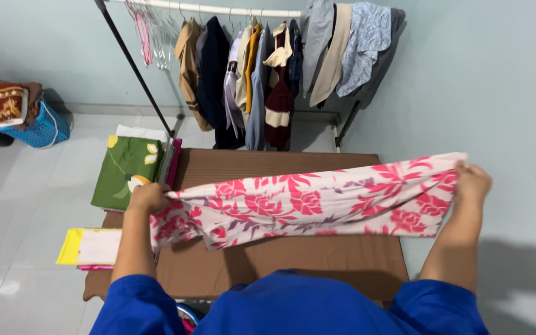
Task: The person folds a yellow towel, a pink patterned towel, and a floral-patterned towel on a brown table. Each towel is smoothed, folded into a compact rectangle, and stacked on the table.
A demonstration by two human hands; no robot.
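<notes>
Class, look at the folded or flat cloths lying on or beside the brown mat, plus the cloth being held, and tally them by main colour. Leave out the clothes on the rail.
Pink-and-white floral cloth, held stretched between the left hand and right hand: 1
Green folded cloth: 1
Yellow-edged folded cloth: 1
Total: 3

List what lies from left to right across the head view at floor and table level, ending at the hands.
Blue basket holding a red patterned cloth → yellow folded cloth → green folded cloth → left hand → pink floral cloth stretched over the brown table → right hand.
</notes>
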